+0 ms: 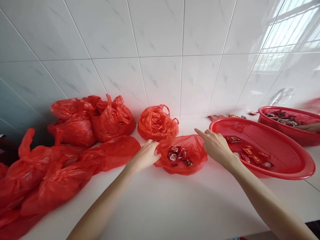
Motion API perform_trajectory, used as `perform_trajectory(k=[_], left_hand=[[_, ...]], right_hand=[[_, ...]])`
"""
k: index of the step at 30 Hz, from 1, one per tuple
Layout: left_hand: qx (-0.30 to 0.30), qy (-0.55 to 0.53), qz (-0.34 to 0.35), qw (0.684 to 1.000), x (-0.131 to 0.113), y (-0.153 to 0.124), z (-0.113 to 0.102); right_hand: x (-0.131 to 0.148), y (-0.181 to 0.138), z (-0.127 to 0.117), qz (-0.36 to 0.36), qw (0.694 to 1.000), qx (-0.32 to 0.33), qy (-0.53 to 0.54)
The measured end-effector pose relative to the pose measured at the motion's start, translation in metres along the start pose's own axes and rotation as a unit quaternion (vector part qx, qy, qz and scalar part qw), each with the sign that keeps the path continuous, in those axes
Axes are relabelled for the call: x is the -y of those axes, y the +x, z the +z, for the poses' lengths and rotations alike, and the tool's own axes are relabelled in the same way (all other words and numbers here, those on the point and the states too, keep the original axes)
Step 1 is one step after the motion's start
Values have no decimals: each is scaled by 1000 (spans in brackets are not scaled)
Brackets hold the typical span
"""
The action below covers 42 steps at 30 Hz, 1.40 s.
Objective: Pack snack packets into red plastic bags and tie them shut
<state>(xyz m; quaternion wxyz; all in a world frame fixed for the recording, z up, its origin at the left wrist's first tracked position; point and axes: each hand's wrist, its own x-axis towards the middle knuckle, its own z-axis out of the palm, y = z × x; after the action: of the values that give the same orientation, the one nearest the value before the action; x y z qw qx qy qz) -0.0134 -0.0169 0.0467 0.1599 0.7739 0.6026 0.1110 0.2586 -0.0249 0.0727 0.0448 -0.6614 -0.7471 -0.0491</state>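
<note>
A red plastic bag (183,168) stands with its mouth open on the white counter, several small dark-red candy packets (176,155) at its bottom. At its left rim, my left hand (146,155) pinches the thin plastic between thumb and fingers. My right hand (217,146) is at the opposite rim, index finger stretched out and the other fingers curled against the plastic; its thumb is mostly hidden. Just beside that hand is a large red mesh basket (295,160) holding several wrapped candy packets (257,156).
Tied, filled red bags (70,130) crowd the counter's left side, with more bags (45,180) in front. Behind the open bag, a crumpled red bag (158,123) sits by the tiled wall. A second red basket (270,123) holds packets, another person's hand (311,127) inside.
</note>
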Motion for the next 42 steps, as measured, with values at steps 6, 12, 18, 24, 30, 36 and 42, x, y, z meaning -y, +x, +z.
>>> perform_trajectory(k=[6,12,18,24,30,36,42], left_hand=[[-148,-196,140,959,-7,6,-25],[-265,-376,210,863,-53,0,-51],[-202,-401,246,859,-82,7,-35],[-212,-454,260,825,-86,17,-29],[-308,-447,195,817,-83,18,-36],[-432,-405,205,779,-74,16,-48],[-434,-396,224,778,-60,10,-62]], right_hand=[[-3,14,-24,-57,954,-67,285],[12,15,-57,-103,807,-162,559],[39,8,-63,-251,764,-166,570],[43,8,-52,-306,783,-259,476],[38,20,-41,-304,782,-213,501],[37,36,-26,-278,822,-46,495],[34,49,-17,-239,690,28,682]])
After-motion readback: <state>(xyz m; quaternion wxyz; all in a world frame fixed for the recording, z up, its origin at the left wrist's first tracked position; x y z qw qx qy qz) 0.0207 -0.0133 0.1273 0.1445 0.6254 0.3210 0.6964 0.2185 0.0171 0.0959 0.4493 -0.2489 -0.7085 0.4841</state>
